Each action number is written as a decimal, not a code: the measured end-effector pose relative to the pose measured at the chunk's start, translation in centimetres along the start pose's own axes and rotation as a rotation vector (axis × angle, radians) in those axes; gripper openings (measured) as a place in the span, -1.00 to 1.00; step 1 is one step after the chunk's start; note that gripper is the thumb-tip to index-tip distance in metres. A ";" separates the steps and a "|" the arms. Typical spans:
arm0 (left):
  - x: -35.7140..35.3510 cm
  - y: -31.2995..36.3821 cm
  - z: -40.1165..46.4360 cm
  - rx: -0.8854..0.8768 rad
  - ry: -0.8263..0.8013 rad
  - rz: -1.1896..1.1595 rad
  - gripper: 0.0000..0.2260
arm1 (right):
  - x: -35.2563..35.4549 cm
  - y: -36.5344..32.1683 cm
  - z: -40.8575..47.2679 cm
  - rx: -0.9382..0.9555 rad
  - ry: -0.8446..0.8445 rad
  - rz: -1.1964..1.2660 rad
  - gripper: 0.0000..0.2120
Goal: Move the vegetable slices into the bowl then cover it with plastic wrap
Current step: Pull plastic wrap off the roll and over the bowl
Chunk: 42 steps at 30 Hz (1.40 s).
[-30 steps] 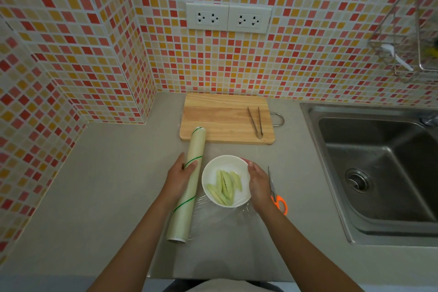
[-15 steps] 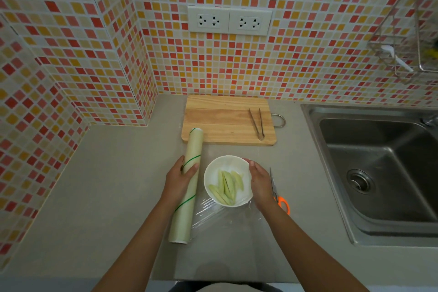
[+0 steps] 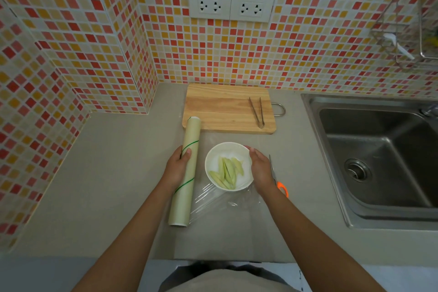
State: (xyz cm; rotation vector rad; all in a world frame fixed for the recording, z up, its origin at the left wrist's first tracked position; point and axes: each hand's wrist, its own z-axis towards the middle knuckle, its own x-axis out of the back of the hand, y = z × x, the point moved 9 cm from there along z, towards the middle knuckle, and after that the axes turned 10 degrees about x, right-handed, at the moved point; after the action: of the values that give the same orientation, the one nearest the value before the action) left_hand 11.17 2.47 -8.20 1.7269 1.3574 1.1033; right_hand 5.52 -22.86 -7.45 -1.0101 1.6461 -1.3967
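Note:
A white bowl (image 3: 213, 154) stands on the grey counter with several pale green vegetable slices (image 3: 226, 172) inside. Clear plastic wrap (image 3: 213, 201) stretches from the roll (image 3: 186, 173) over and around the bowl and wrinkles on the counter in front of it. My left hand (image 3: 176, 168) grips the roll, which lies lengthwise just left of the bowl. My right hand (image 3: 260, 168) presses the wrap against the bowl's right side, fingers curved along the rim.
A wooden cutting board (image 3: 225, 111) with metal tongs (image 3: 257, 112) lies behind the bowl. Orange-handled scissors (image 3: 280, 185) lie right of my right hand. A steel sink (image 3: 379, 161) fills the right side. Tiled walls close the left and back.
The sheet of wrap has spread wider on the counter in front of the bowl. Both hands have kept their places on the roll and the bowl.

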 end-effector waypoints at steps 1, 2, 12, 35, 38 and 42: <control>0.0 0.0 0.0 -0.001 0.000 0.003 -0.76 | 0.0 0.1 0.0 -0.011 0.008 -0.003 -0.69; 0.0 0.1 0.0 -0.005 -0.001 0.006 -0.76 | 0.1 0.2 0.0 -0.022 0.013 -0.009 -0.69; -0.1 0.3 -0.4 -0.002 0.011 0.017 -0.85 | 0.2 0.8 -0.4 -0.157 0.043 0.005 -0.70; -0.5 1.6 -0.3 -0.030 0.020 0.028 -0.74 | 9.8 -1.9 -1.6 -0.306 -0.137 -1.252 -0.81; -0.5 1.6 -0.4 -0.026 0.024 0.015 -0.77 | 9.5 -1.8 -2.3 -0.287 -0.141 -1.351 -0.90; -0.4 1.7 -0.6 -0.016 0.021 -0.017 -0.82 | 8.9 -1.8 -2.8 -0.293 -0.137 -1.393 -0.75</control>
State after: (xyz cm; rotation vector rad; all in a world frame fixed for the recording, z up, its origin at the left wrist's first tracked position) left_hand 11.24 1.66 -6.57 1.6940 1.3696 1.1233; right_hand -0.50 -30.02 -5.72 -2.6211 0.9375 -1.7788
